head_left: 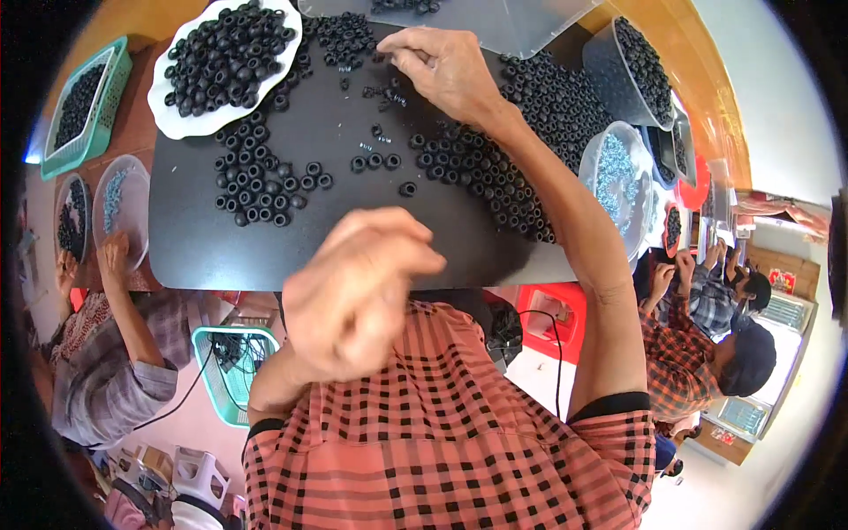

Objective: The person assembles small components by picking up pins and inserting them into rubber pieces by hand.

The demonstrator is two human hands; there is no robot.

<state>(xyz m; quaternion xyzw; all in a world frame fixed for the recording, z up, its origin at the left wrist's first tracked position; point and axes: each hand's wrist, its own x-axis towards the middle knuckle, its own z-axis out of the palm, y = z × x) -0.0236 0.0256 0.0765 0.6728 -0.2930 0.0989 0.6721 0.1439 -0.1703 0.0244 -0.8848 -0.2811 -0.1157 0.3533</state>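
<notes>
Dark and smooth, a bench (199, 256) lies under and beyond the hands, with co-workers seated off to either side of them. Black ring-shaped pieces (256, 181) are strewn over it: this loose cluster sits beyond and to the left of the left hand (353, 291), and a wide spread of rings (556, 102) flanks the right forearm. Between the two hands lie a short row of three rings (374, 162) and a single ring (407, 189), the latter nearer the left hand.

Raised near the front edge, the left hand is curled and badly blurred, so I cannot tell whether it holds anything. The right hand (446, 75) reaches far out, thumb and forefinger narrow together beside a small heap of black pieces (344, 37); a piece may be between the tips, but the view does not settle it.

Left of the right hand, a white scalloped plate (166, 113) carries a heap of rings. To that hand's right stands a clear tub (608, 79) full of black pieces, and nearer, beside the forearm, a clear bowl (647, 168) of small blue bits.
</notes>
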